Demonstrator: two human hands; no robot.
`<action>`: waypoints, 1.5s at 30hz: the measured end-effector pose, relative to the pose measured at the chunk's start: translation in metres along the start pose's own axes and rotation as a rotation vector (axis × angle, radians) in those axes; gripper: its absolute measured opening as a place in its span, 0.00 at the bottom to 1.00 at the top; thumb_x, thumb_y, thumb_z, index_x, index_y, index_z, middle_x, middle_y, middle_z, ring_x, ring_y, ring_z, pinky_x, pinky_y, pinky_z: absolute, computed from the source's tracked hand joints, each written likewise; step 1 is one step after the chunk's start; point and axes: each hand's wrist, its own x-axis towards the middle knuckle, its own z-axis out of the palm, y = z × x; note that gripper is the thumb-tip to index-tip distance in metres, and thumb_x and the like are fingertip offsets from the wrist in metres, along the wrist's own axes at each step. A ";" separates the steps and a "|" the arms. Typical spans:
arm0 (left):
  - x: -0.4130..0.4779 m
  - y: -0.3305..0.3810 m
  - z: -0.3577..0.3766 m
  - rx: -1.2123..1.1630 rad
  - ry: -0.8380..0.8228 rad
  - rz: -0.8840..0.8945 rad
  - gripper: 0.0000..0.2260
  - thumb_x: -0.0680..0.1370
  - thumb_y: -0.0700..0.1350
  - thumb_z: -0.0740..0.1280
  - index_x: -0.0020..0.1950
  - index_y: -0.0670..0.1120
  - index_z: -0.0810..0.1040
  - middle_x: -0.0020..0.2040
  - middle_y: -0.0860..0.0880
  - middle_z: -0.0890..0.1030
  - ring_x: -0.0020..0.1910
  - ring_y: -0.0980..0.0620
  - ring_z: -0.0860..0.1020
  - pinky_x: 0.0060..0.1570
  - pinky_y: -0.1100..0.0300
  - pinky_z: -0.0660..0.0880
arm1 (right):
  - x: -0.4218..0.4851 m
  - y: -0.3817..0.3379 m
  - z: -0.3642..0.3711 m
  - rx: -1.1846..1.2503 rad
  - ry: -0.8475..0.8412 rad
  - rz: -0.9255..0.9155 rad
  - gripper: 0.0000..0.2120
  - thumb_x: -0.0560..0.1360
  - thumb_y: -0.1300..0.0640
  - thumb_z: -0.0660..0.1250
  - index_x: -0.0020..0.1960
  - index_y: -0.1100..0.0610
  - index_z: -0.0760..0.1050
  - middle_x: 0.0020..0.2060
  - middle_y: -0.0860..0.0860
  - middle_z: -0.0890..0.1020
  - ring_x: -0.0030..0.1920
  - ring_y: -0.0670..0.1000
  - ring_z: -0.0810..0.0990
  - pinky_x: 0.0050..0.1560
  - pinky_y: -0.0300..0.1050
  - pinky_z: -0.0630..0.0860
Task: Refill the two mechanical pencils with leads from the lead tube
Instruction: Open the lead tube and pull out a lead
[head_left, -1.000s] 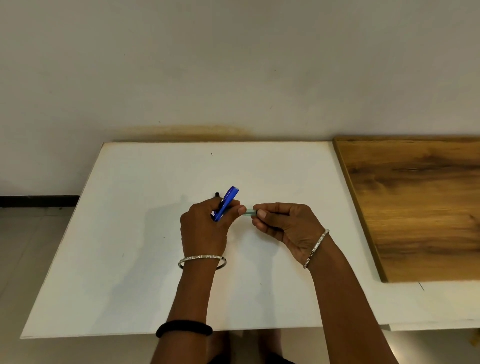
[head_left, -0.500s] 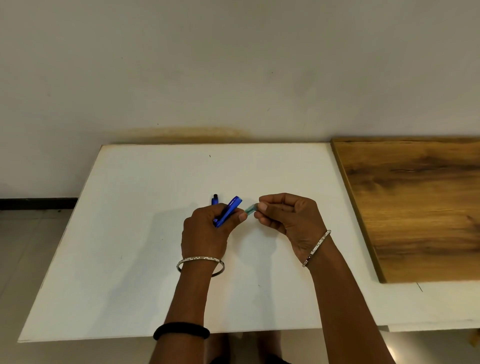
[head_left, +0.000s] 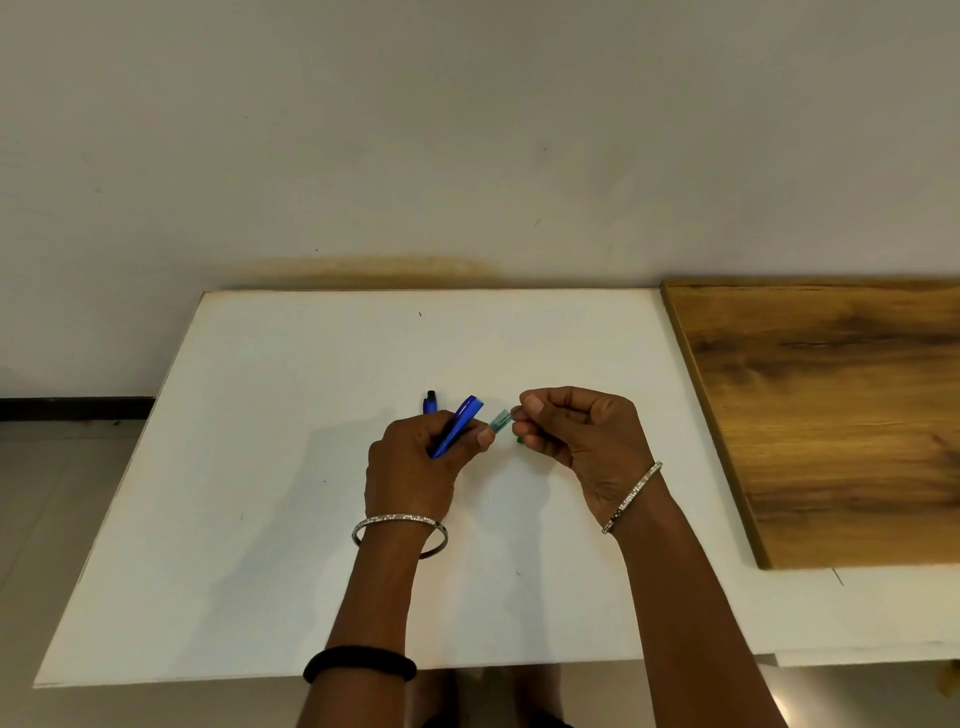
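Head view, left hand (head_left: 415, 460) curled round two blue pencils (head_left: 460, 423), right hand (head_left: 582, 436) pinching lead tube (head_left: 501, 419), both over white table (head_left: 260, 467)

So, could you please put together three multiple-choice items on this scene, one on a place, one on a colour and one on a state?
1. Where does the wooden board lie?
A. At the right side of the white table
B. At its left side
C. Under both hands

2. What colour are the pencils in the left hand?
A. Red
B. Blue
C. Yellow

3. What is the right hand doing?
A. Resting flat on the table
B. Pinching the lead tube
C. Holding a pencil

Answers:
1 A, the board fills the right edge of the view, beside the white top.
2 B, both barrels sticking out of the grip are blue.
3 B, the small greenish tube sticks out of its pinch, above the table.
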 end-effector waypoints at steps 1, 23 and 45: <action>0.000 0.000 0.000 -0.002 -0.002 -0.006 0.10 0.67 0.57 0.73 0.42 0.53 0.84 0.36 0.51 0.84 0.37 0.52 0.80 0.38 0.63 0.74 | 0.000 0.000 0.000 -0.006 0.006 -0.005 0.06 0.73 0.65 0.70 0.48 0.67 0.82 0.38 0.61 0.86 0.36 0.53 0.84 0.43 0.44 0.84; -0.002 0.004 -0.002 0.004 -0.063 -0.072 0.18 0.62 0.63 0.69 0.44 0.54 0.84 0.36 0.50 0.83 0.33 0.50 0.76 0.42 0.51 0.78 | 0.006 0.002 0.004 -0.290 0.069 -0.146 0.03 0.76 0.59 0.69 0.44 0.54 0.81 0.39 0.52 0.85 0.36 0.45 0.83 0.34 0.38 0.80; -0.002 0.002 -0.001 -0.023 -0.104 -0.087 0.10 0.63 0.62 0.69 0.37 0.59 0.80 0.37 0.51 0.84 0.28 0.54 0.75 0.34 0.62 0.74 | 0.008 0.004 0.006 -0.331 0.094 -0.164 0.06 0.77 0.56 0.67 0.45 0.58 0.79 0.37 0.51 0.85 0.34 0.45 0.83 0.33 0.36 0.78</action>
